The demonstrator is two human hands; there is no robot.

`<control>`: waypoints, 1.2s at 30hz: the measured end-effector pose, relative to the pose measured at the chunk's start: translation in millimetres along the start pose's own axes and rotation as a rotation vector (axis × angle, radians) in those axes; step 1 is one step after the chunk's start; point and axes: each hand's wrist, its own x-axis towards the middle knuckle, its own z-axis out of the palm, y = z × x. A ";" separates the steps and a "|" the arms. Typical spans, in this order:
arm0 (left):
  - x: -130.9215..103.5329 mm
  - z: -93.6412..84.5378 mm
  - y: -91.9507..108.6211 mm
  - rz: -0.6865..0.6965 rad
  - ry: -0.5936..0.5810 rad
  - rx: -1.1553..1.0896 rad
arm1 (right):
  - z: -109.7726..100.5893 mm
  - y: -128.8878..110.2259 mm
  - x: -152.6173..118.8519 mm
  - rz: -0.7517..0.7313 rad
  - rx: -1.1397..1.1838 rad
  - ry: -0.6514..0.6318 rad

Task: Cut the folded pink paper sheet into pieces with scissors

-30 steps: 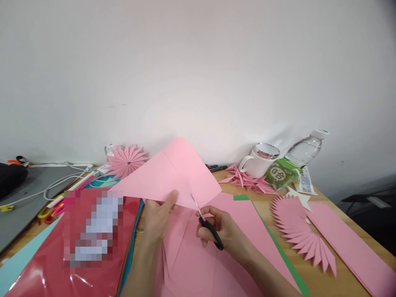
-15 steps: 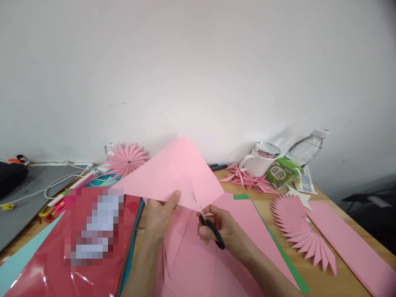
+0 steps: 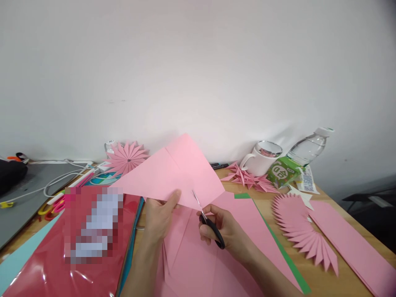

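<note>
Pink sheet (image 3: pixel 176 173) remains pinched in the left hand (image 3: pixel 159 214), scissors (image 3: pixel 212 227) barely shifted.

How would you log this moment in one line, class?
left hand: holding pink sheet | right hand: holding scissors | blade: over sheet's near edge | mug: beside green box

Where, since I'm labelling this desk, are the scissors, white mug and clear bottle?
Scissors (image 3: pixel 208 222): head view, black handle.
White mug (image 3: pixel 260 163): head view, outer wall.
Clear bottle (image 3: pixel 308 147): head view, transparent side.
</note>
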 end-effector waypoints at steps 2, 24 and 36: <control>0.1 -0.6 -0.5 0.006 -0.002 -0.001 | 0.4 1.2 0.0 -0.002 -0.002 0.007; -1.7 -1.0 2.9 0.012 -0.022 0.006 | 3.4 -9.0 -1.7 0.007 0.019 -0.020; -3.1 3.0 7.6 -0.046 -0.049 -0.065 | 2.9 -13.2 -1.8 -0.010 -0.018 -0.045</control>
